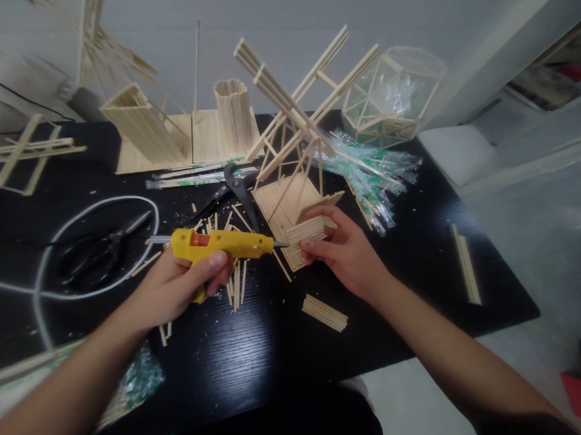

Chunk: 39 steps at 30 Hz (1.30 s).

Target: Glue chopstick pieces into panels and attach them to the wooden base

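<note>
My left hand (180, 285) is wrapped round a yellow glue gun (221, 244), whose nozzle points right at a small panel of glued wooden sticks (311, 232). My right hand (343, 247) pinches that panel from the right, holding it against a larger slatted stick model (289, 201) standing on the black table (240, 363). Loose cut sticks (235, 282) lie under the gun.
Two black scissors (102, 250) (237, 188) lie on the table, with a white cable (95, 211) looping at left. A short stick bundle (325, 313) sits near the front. Plastic wrappers (370, 168), a geometric stick frame (391, 95) and other stick models (142, 124) stand behind.
</note>
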{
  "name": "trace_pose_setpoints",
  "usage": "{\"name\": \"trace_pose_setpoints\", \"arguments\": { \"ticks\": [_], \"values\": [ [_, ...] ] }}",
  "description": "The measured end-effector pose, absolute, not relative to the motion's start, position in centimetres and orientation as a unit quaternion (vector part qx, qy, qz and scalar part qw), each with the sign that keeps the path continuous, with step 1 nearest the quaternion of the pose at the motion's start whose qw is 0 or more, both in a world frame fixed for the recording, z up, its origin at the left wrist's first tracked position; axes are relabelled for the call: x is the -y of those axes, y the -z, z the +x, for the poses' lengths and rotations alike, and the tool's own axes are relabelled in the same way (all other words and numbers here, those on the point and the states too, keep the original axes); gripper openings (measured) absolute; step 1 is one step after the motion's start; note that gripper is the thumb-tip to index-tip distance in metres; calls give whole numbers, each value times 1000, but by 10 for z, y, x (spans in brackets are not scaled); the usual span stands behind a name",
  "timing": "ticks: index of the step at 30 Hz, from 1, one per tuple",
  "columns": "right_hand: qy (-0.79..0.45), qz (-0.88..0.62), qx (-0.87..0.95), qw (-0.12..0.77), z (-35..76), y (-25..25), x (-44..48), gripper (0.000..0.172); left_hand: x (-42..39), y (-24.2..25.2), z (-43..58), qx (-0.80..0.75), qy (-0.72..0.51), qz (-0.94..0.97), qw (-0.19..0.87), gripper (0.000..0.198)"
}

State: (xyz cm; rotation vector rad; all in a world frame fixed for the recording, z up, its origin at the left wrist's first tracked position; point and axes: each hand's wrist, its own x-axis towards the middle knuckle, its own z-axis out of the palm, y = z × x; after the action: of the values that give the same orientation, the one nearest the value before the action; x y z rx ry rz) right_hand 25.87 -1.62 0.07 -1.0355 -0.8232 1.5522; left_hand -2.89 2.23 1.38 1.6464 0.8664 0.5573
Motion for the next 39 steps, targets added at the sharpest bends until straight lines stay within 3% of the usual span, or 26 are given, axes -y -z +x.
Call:
{"name": "trace_pose_setpoints", "arguments": {
  "ticks": [24,32,39],
  "values": [
    [-631,-444,342,536,262,-6,15,41,-21,-17,-25,-384,-190,704,566,41],
    [-341,-544,487,593,277,-15,25,48,-25,-13,-28,-429,-253,669,552,39],
    [-213,-598,549,544,267,1,24,33,-26,-11,-25,-465,-339,605,551,41]
  ]
}}
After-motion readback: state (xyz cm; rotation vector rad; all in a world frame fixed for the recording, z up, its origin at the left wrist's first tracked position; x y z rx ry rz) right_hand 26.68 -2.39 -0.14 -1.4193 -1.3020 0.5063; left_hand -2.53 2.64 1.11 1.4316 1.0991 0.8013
